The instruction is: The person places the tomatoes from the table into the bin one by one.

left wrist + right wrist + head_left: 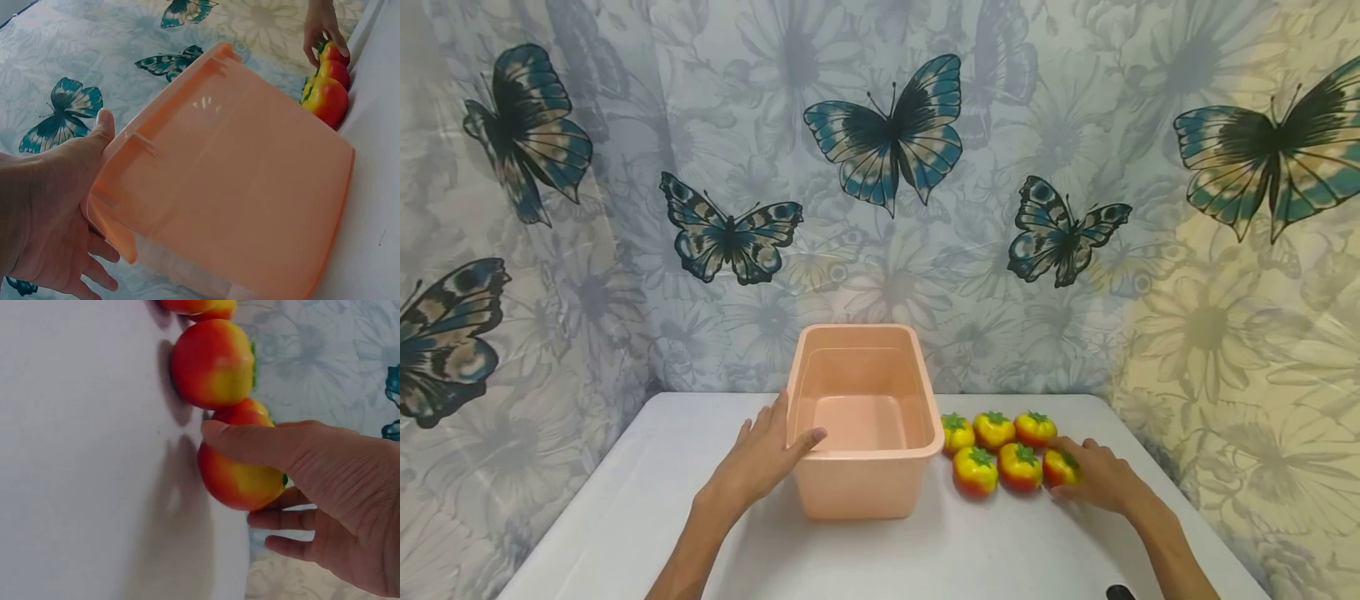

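Observation:
A peach-coloured plastic bin (865, 492) stands upright on the table, its inside bare. My left hand (756, 462) rests at its near left corner, thumb over the rim and fingers straight along the outer side. In the left wrist view those fingers (97, 272) look spread. To the right of the bin sit several red-and-yellow tomato-like fruits (1019, 471) with green leafy tops, in two rows. My right hand (1101, 482) holds the front-right tomato-like fruit (234, 484) between thumb and fingers; it is still among the others.
A white-covered table (1000, 550) carries everything. Behind and beside it hangs patterned cloth (880, 275) with butterflies and flowers. A small black object (1120, 592) shows at the near edge, by the right forearm. The front-left fruit (975, 473) lies close to the bin.

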The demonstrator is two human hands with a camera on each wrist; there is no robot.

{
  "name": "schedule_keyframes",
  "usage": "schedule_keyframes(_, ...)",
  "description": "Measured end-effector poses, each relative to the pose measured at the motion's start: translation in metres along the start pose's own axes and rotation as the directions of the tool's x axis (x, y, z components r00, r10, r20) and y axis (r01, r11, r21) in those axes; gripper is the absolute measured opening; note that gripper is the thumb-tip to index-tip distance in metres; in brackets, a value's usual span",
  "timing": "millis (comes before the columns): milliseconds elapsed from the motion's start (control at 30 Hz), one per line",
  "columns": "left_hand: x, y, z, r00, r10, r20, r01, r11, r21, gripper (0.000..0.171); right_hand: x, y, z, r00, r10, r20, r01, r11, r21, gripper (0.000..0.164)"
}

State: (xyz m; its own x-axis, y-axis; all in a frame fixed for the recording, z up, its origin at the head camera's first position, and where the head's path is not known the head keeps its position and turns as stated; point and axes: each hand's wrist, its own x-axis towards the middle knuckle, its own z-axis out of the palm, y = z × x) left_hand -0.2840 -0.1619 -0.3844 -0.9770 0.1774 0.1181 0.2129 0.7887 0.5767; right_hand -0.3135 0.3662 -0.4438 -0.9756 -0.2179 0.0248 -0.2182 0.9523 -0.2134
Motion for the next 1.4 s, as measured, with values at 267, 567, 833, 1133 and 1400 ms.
schedule_keyframes(267,-0.001,0.0,0.0,1.0,-0.008,0.007,0.008,1.0,-0.019,0.108,-0.007,-0.01,-0.017,0.984,-0.021,-0.177,0.005,0.996,-0.093,0.073)
schedule_keyframes(567,0.0,-0.001,0.002,1.0,-0.01,0.006,0.01,0.999,-0.042,0.109,-0.002,-0.026,-0.032,0.986,0.118,-0.114,-0.113,0.992,0.048,0.08)
schedule_keyframes(833,0.001,-0.001,0.003,1.0,-0.018,0.017,0.019,0.999,-0.048,0.11,-0.002,-0.043,-0.043,0.977,0.171,-0.128,-0.167,0.985,0.04,0.084)
schedule_keyframes(1133,0.002,-0.001,0.002,1.0,-0.02,0.014,0.021,0.998,-0.057,0.111,0.003,-0.06,-0.047,0.911,0.111,-0.397,-0.108,0.994,0.031,0.085)
schedule_keyframes(1400,0.002,-0.002,0.003,1.0,-0.02,0.014,0.02,0.998,-0.064,0.111,0.002,-0.08,-0.053,0.886,0.066,-0.459,0.012,0.986,0.164,0.077)
